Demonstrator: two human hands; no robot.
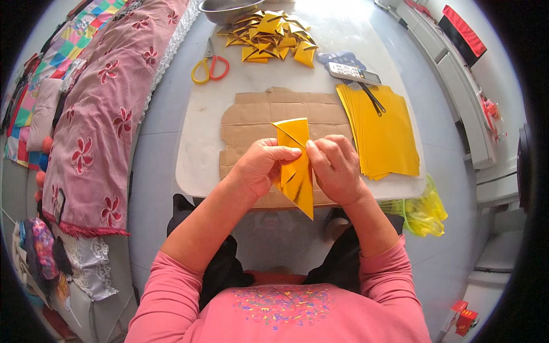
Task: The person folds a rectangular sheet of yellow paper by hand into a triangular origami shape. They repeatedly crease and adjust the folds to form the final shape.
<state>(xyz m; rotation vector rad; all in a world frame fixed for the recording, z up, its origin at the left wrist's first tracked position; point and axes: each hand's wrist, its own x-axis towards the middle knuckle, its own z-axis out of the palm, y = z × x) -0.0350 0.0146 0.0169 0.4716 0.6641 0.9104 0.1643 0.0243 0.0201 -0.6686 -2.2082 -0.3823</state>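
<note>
A folded piece of gold foil paper is held up between my two hands, over the near part of a flat cardboard sheet. My left hand grips its left side, thumb on top. On the right side, my right hand pinches the edge near a slanting fold. The strip has a pointed lower end and a slanted flap near the top. To the right lies a fanned stack of flat gold sheets. Several folded gold paper pieces are heaped at the far side.
The white table also bears scissors with yellow and red handles, a white remote control, a black slender tool on the stack, and a metal bowl. A sofa with a pink cover stands left; a green basket is lower right.
</note>
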